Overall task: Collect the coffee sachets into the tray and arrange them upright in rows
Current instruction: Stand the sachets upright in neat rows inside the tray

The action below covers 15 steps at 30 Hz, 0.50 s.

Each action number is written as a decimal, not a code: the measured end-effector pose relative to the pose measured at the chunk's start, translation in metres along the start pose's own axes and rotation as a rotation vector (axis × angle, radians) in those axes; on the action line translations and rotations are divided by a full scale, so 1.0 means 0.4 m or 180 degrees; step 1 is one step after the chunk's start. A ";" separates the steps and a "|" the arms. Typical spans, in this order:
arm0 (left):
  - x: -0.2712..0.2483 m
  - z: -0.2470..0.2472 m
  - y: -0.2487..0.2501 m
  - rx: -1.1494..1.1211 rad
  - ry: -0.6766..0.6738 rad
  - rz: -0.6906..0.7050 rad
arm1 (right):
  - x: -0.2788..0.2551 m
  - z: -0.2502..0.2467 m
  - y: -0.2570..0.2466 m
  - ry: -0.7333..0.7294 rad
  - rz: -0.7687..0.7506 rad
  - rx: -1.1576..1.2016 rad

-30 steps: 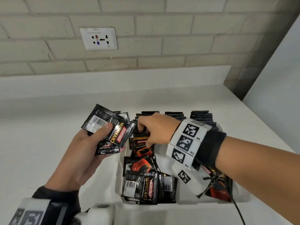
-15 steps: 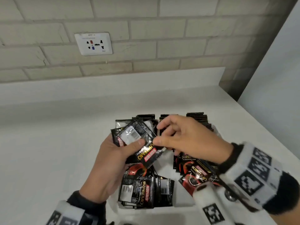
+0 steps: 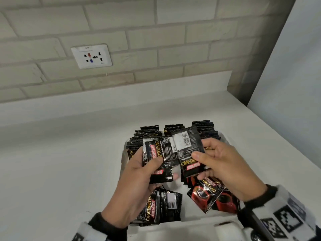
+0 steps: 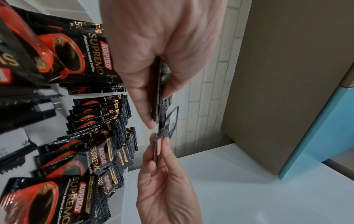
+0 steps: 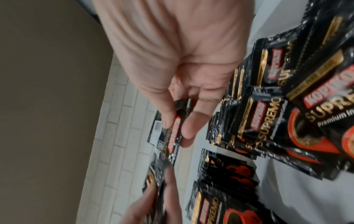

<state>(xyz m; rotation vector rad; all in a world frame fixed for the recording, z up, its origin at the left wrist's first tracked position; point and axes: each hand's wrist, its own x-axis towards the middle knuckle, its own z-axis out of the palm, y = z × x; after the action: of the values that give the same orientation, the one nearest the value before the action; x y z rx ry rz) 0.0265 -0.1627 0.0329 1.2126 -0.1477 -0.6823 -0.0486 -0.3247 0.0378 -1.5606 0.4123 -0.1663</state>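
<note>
Over the white tray [image 3: 123,159] my left hand [image 3: 153,165] grips a small stack of black coffee sachets [image 3: 159,154], thumb on top. Beside it, my right hand [image 3: 199,163] pinches a single sachet [image 3: 188,148], barcode side up, still overlapping the stack's right edge. The left wrist view shows the held stack [image 4: 158,91] edge-on between thumb and fingers. In the right wrist view the single sachet [image 5: 173,136] sits between thumb and fingertips. Upright rows of sachets [image 3: 203,127] fill the tray's far end. Loose sachets [image 3: 208,193] lie flat at its near end.
The tray sits on a white counter [image 3: 60,162] against a brick wall with a socket plate [image 3: 91,56]. A white panel [image 3: 295,84] bounds the counter on the right. More flat sachets [image 3: 163,207] lie in the tray's near left corner.
My right hand left the upright rows in the tray, came to the stack and took hold of one sachet. My left hand carried the stack rightward over the tray.
</note>
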 end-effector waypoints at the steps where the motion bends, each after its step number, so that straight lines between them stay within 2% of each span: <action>1: 0.000 -0.003 0.001 0.0082 0.0049 0.0036 | -0.002 -0.013 -0.002 0.0073 -0.0027 0.0057; 7: 0.002 -0.015 0.006 0.0429 0.0169 0.0087 | -0.018 -0.076 -0.018 0.0228 -0.0380 0.0077; 11: 0.001 -0.011 0.008 0.0696 0.0083 0.0073 | -0.026 -0.083 -0.004 0.0008 -0.0496 -0.0115; 15: 0.002 -0.014 0.013 0.0953 -0.0183 -0.0090 | -0.030 -0.076 -0.007 -0.0369 -0.0308 -0.0579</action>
<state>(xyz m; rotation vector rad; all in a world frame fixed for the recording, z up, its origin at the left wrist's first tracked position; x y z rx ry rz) 0.0318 -0.1575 0.0355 1.4841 -0.2891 -0.7379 -0.0700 -0.3487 0.0435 -1.7611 0.2664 -0.1147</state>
